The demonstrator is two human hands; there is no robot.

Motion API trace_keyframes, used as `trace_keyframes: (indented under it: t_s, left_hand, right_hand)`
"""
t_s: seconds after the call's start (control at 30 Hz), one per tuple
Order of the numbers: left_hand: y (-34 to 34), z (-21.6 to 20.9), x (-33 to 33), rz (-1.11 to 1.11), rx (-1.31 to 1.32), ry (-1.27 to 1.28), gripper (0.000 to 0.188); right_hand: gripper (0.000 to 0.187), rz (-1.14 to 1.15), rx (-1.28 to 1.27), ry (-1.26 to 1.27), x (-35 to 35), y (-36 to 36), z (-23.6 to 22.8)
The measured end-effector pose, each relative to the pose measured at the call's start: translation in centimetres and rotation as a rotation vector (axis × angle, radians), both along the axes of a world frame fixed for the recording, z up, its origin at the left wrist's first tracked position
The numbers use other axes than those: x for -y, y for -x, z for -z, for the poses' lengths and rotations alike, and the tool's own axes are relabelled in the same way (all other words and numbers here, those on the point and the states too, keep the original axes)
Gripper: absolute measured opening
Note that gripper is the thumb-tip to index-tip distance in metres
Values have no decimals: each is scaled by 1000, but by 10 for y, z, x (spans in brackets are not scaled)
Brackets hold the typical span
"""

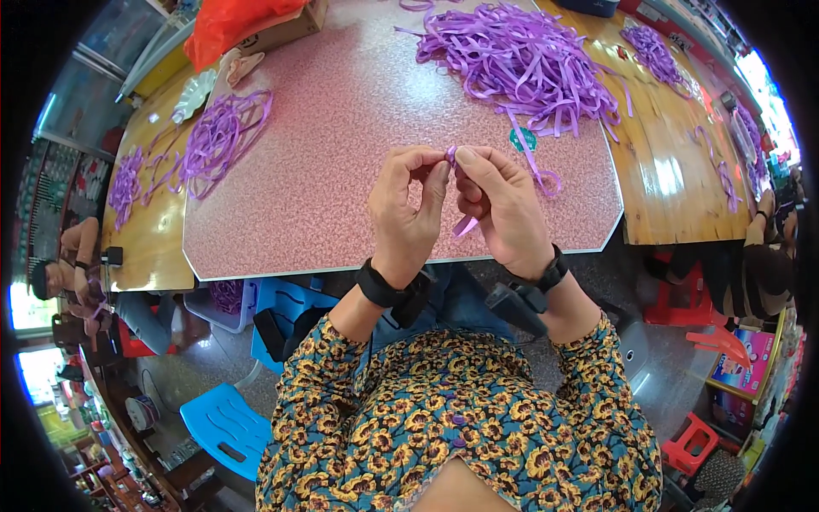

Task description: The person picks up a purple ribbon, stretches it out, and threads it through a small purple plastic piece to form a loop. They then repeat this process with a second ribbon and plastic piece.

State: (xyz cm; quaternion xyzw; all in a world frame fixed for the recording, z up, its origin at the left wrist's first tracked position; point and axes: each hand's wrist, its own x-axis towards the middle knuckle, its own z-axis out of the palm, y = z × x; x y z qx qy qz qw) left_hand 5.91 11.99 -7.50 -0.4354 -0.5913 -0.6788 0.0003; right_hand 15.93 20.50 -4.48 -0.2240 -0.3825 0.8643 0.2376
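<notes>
Above the near part of the pink speckled tabletop (pixel 316 171), my two hands meet fingertip to fingertip. Between them is a purple ribbon (pixel 465 226), its lower end hanging below my right hand. My left hand (pixel 408 200) pinches the ribbon's top part with thumb and forefinger. Closed beside it, my right hand (pixel 508 209) grips the same bit with thumb and forefinger, the other fingers curled in. The fingertips partly hide the pinched part, so I cannot tell whether it is knotted. Beyond my right hand lies a big heap of purple ribbons (pixel 520 64), one strand trailing toward me.
A looser ribbon pile (pixel 223 141) lies at the left, near an orange-red bag (pixel 239 26) on a cardboard box. More ribbons (pixel 655 55) rest on the wooden table at right. A blue chair (pixel 226 427) and a plastic bin (pixel 223 307) stand below. People sit at both sides.
</notes>
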Motion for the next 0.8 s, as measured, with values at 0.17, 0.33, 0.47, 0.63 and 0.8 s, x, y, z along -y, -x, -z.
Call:
trace_keyframes:
  t_s: [0.17, 0.33, 0.47, 0.63, 0.8]
  left_hand:
    - [-2, -6, 4, 7, -18, 13, 14]
    - [6, -9, 2, -39, -118, 62, 16]
    - [8, -10, 1, -135, -428, 27, 18]
    - [5, -4, 0, -65, -284, -17, 17]
    - [2, -2, 2, 199, 265, -70, 18]
  right_hand:
    - [17, 114, 30, -387, 3, 1, 4]
    - [14, 176, -1, -503, 6, 4, 6]
    - [13, 59, 24, -232, 1, 1, 2]
    - [14, -115, -80, 119, -6, 0, -1]
    - [14, -120, 17, -15, -10, 0, -4]
